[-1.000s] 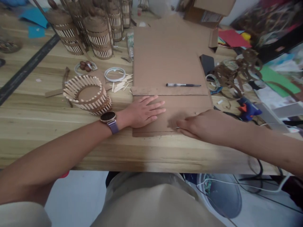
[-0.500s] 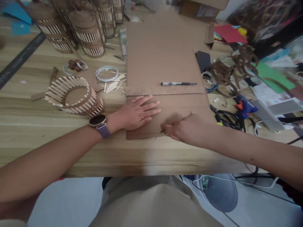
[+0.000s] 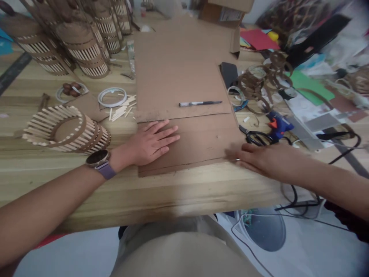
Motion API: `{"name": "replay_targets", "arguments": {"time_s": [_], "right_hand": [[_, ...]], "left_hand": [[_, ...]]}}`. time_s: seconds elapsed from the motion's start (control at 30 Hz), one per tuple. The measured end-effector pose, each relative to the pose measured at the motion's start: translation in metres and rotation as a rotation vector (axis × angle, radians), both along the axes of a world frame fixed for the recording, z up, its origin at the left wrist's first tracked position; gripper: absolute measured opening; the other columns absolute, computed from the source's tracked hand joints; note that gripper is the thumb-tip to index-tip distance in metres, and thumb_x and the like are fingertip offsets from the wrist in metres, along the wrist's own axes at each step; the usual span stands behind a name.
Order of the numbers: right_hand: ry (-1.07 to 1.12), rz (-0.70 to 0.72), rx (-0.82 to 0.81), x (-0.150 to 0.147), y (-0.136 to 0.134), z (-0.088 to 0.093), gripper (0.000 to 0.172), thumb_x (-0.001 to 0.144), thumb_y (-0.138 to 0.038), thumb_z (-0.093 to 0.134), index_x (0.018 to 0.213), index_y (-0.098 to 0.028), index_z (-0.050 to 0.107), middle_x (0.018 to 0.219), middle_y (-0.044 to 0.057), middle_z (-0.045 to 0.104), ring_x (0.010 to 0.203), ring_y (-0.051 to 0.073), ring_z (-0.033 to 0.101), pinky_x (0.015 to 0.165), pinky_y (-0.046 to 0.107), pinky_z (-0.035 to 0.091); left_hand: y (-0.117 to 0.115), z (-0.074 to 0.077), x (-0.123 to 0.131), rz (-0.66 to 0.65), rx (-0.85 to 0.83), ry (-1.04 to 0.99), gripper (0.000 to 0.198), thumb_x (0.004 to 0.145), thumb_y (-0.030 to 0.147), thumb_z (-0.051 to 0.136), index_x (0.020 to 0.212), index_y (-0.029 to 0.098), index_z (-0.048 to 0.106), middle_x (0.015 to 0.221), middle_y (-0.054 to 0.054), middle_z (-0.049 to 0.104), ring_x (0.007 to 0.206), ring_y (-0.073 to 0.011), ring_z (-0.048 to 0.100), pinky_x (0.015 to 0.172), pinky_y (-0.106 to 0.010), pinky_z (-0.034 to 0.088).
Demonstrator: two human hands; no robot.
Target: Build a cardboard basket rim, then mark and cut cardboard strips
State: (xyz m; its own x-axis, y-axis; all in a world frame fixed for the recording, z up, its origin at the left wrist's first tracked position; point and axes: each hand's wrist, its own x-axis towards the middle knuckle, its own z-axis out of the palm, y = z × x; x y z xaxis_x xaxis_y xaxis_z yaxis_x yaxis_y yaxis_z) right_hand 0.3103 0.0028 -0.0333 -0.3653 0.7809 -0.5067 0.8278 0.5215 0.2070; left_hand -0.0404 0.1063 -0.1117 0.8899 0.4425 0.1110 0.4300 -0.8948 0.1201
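My left hand (image 3: 151, 142) lies flat with fingers spread on the near part of a brown cardboard sheet (image 3: 198, 138). My right hand (image 3: 259, 157) is closed at the sheet's near right corner, pinching something small with a shiny bit showing; its kind is hidden and blurred. A dark line runs along the sheet's near edge toward that hand. Farther back, a second dark line crosses the cardboard, with a pen (image 3: 200, 103) lying just beyond it.
A round basket of wooden sticks (image 3: 69, 130) stands left, near loose sticks (image 3: 122, 109) and a tape roll (image 3: 112, 97). Several stick-walled cylinders (image 3: 86, 54) stand behind. Scissors (image 3: 256, 136), a blue glue gun (image 3: 279, 125) and brown strips (image 3: 259, 82) lie right.
My right hand has slid right along the sheet's near edge to its corner, and the dark line there shows farther right. My left hand stays pressed on the cardboard. The view has shifted.
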Motion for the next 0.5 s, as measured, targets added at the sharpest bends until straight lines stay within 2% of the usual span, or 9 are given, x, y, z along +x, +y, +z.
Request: {"name": "replay_targets", "arguments": {"time_s": [0.1, 0.17, 0.23, 0.3, 0.4, 0.47, 0.5], "right_hand": [[0.258, 0.137, 0.046, -0.019, -0.021, -0.015, 0.040, 0.105, -0.039, 0.035, 0.095, -0.020, 0.068, 0.095, 0.010, 0.068, 0.062, 0.018, 0.063, 0.052, 0.031, 0.040], [0.419, 0.249, 0.131, -0.040, -0.030, -0.027, 0.039, 0.105, -0.038, 0.036, 0.090, -0.019, 0.066, 0.088, 0.008, 0.067, 0.072, 0.021, 0.064, 0.064, 0.033, 0.048], [0.516, 0.302, 0.179, -0.059, -0.033, -0.037, 0.033, 0.103, -0.037, 0.044, 0.089, -0.017, 0.066, 0.085, 0.007, 0.067, 0.081, 0.023, 0.065, 0.075, 0.037, 0.049], [0.592, 0.285, 0.235, -0.066, -0.031, -0.040, 0.029, 0.102, -0.037, 0.049, 0.100, -0.016, 0.067, 0.093, 0.010, 0.069, 0.091, 0.025, 0.065, 0.081, 0.038, 0.049], [0.686, 0.118, 0.320, -0.050, -0.026, -0.035, 0.033, 0.103, -0.038, 0.043, 0.117, -0.017, 0.065, 0.111, 0.013, 0.069, 0.105, 0.026, 0.063, 0.086, 0.039, 0.049], [0.679, -0.119, 0.405, -0.023, -0.025, -0.030, 0.035, 0.105, -0.035, 0.036, 0.115, -0.018, 0.065, 0.112, 0.013, 0.069, 0.104, 0.026, 0.064, 0.087, 0.039, 0.050], [0.657, -0.246, 0.471, -0.008, -0.025, -0.028, 0.035, 0.104, -0.035, 0.035, 0.109, -0.019, 0.065, 0.106, 0.013, 0.070, 0.098, 0.026, 0.066, 0.083, 0.039, 0.051]], "left_hand": [[0.000, 0.001, 0.001, 0.003, 0.009, -0.044, 0.047, 0.104, 0.034, 0.034, 0.149, 0.024, 0.045, 0.160, -0.006, 0.037, 0.152, -0.0279, 0.022, 0.122, -0.051, 0.020], [-0.003, 0.004, 0.001, 0.042, 0.017, -0.081, 0.046, 0.104, 0.034, 0.036, 0.145, 0.020, 0.050, 0.159, -0.010, 0.039, 0.151, -0.0295, 0.026, 0.122, -0.053, 0.020], [-0.011, 0.009, -0.001, 0.134, 0.004, -0.132, 0.045, 0.102, 0.035, 0.040, 0.141, 0.018, 0.054, 0.158, -0.012, 0.041, 0.149, -0.0315, 0.029, 0.121, -0.054, 0.022], [-0.025, 0.014, -0.005, 0.266, -0.037, -0.197, 0.045, 0.099, 0.037, 0.045, 0.140, 0.021, 0.054, 0.157, -0.011, 0.043, 0.147, -0.0322, 0.034, 0.120, -0.053, 0.027], [-0.055, 0.019, -0.019, 0.486, -0.060, -0.243, 0.045, 0.096, 0.039, 0.047, 0.138, 0.026, 0.054, 0.151, -0.010, 0.051, 0.139, -0.0353, 0.046, 0.115, -0.055, 0.034], [-0.077, 0.020, -0.030, 0.592, -0.058, -0.202, 0.045, 0.096, 0.041, 0.046, 0.138, 0.025, 0.053, 0.138, -0.013, 0.061, 0.130, -0.0375, 0.053, 0.109, -0.057, 0.040], [-0.088, 0.019, -0.034, 0.627, -0.055, -0.175, 0.046, 0.096, 0.042, 0.045, 0.138, 0.025, 0.052, 0.129, -0.013, 0.066, 0.124, -0.0380, 0.058, 0.105, -0.058, 0.044]]}}
